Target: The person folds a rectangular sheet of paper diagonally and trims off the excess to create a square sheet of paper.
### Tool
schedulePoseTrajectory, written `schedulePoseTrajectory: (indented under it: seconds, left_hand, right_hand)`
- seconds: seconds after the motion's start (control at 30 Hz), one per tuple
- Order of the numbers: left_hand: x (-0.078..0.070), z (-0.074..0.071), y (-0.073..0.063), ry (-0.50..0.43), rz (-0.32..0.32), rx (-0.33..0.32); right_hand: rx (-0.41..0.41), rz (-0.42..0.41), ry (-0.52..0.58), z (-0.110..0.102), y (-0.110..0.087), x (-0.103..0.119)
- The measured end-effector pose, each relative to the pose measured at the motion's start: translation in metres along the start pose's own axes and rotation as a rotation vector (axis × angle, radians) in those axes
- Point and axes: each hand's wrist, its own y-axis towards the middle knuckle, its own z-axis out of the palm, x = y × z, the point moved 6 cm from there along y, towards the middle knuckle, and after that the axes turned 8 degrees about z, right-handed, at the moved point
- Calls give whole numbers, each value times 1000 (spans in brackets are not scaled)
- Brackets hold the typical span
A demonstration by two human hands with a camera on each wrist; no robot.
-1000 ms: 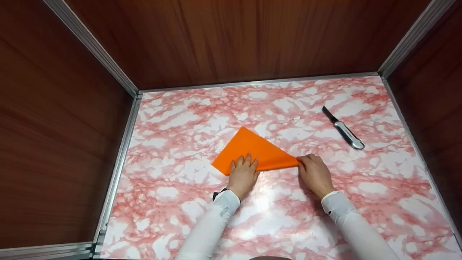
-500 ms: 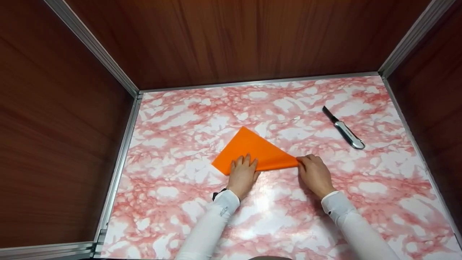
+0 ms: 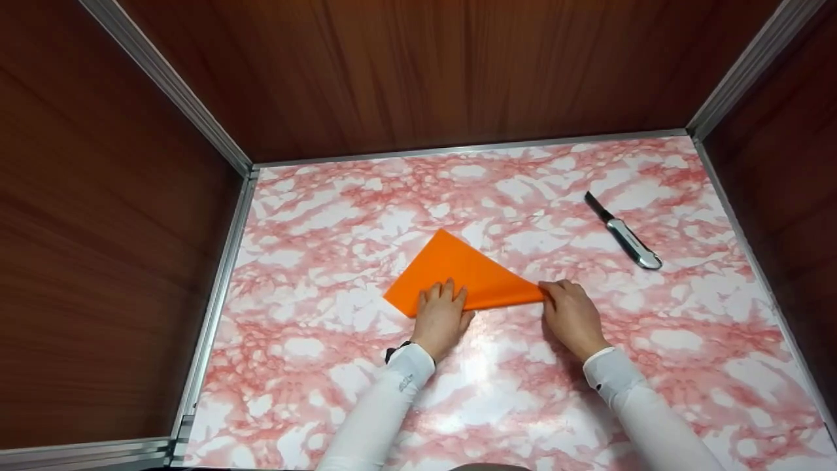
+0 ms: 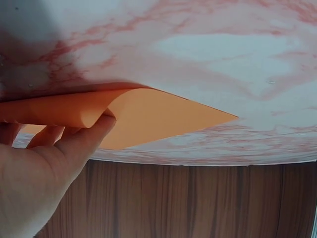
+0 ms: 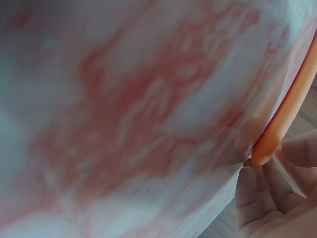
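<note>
An orange sheet of paper (image 3: pixel 451 261) lies folded over on the table, its near edge a rounded, uncreased fold. My left hand (image 3: pixel 441 324) rests on its near left part, fingers spread and fairly straight. In the left wrist view, the paper (image 4: pixel 163 115) bulges up in a loop beside the left hand's fingers (image 4: pixel 84 144). At the paper's narrow right end, my right hand (image 3: pixel 573 317) pinches the tip between thumb and fingers. The right wrist view has the rolled orange edge (image 5: pixel 277 136) meeting the right hand's fingertips (image 5: pixel 246 186). The paper's underside is hidden.
A utility knife (image 3: pixel 631 243) with its dark blade out lies to the right, beyond the right hand. The red-and-white marbled table (image 3: pixel 327 196) is bounded by brown wood panels (image 3: pixel 405 72) at the back and both sides, with metal rails along the edges.
My right hand has shifted very slightly to the right with the paper's tip. The left thumb sticks out a little more; the left hand otherwise stays put.
</note>
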Motion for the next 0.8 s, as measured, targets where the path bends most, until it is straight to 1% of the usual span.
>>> schedulePoseTrajectory:
  seconds: [0.13, 0.3, 0.63, 0.8]
  left_hand:
    - [1, 0, 0, -18, -9, 6]
    - [1, 1, 0, -9, -16, 18]
    - [0, 1, -1, 34, 2, -5]
    - [-1, 1, -1, 43, -5, -21]
  right_hand:
    - [-17, -10, 14, -1, -1, -2]
    - [-30, -19, 22, -2, -1, -2]
    - [-23, -23, 18, -1, -3, -2]
    - [-14, -18, 5, 0, -5, -4]
